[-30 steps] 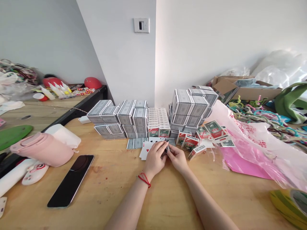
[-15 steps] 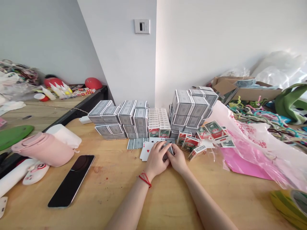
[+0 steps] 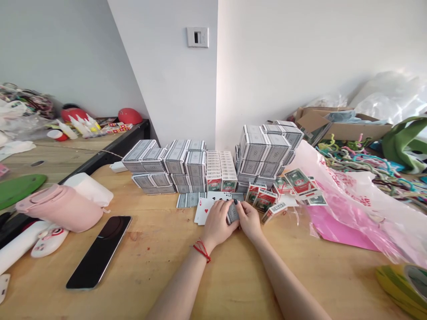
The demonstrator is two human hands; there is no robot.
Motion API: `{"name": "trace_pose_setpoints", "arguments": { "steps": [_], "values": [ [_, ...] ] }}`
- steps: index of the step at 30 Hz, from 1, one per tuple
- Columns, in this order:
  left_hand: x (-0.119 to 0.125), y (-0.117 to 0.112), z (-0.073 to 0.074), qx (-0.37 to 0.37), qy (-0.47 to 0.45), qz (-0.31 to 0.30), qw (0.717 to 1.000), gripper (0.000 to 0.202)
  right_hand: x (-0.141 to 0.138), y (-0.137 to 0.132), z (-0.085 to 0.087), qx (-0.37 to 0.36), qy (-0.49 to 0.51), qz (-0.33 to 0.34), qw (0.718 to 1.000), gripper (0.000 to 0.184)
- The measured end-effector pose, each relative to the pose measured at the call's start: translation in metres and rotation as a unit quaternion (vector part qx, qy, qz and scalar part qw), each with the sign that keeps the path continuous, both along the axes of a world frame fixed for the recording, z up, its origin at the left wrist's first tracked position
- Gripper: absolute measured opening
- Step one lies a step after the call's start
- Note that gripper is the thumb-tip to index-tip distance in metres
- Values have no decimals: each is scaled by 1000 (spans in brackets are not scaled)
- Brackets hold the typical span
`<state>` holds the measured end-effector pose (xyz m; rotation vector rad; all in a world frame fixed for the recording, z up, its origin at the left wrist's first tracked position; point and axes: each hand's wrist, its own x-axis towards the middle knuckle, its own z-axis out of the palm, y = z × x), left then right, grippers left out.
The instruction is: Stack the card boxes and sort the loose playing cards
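A deck of playing cards [image 3: 232, 213] with grey patterned backs is held upright on the wooden table [image 3: 153, 262], both hands closed around it. My left hand [image 3: 216, 223], with a red string at the wrist, grips its left side. My right hand [image 3: 250, 220] grips its right side. A few face-up cards [image 3: 204, 207] lie just left of the hands, and face-down cards [image 3: 188, 199] lie beyond them. Boxed decks in red and green [image 3: 263, 198] lie scattered just right of the hands.
Stacks of grey card packs [image 3: 167, 166] [image 3: 263, 153] stand against the wall behind the hands. A black phone [image 3: 99, 251] and a pink pouch [image 3: 62, 206] lie at left. A pink plastic bag [image 3: 350, 204], coloured cords [image 3: 363, 166] and a cardboard box [image 3: 336, 122] fill the right.
The deck has been turned up between both hands, so its patterned back now shows; the hands stayed in place.
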<state>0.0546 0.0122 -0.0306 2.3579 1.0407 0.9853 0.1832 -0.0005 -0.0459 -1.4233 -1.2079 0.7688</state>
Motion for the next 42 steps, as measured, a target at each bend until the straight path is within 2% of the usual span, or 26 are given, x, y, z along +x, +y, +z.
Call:
{"name": "trace_pose_setpoints", "arguments": {
  "steps": [6,11,19,21,25,31,38,42],
  "values": [
    [1,-1,-2,-5,8,-5,1000,52,1,-2,3,18,-35,-19,999,42],
    [2,-3,-3,-32,-5,-9,999,53,1,-5,1,16,-34,7,999,42],
    [3,-4,-1,-64,-50,-8,997,29,0,-7,1,-4,50,61,997,40],
    [3,-4,-3,-57,-48,0,997,23,0,-7,1,-4,65,75,995,39],
    [3,-5,-5,-40,-60,34,997,26,-1,-7,4,-3,74,84,994,39],
    [6,-9,-5,-61,-92,76,991,18,-3,-6,6,-19,98,78,992,41],
    [8,-8,-6,-71,-134,89,984,18,-11,-10,1,-43,35,48,997,45],
    [6,-6,-4,-70,-110,106,986,20,-15,-13,0,-6,-107,1,994,46]
  ]
}}
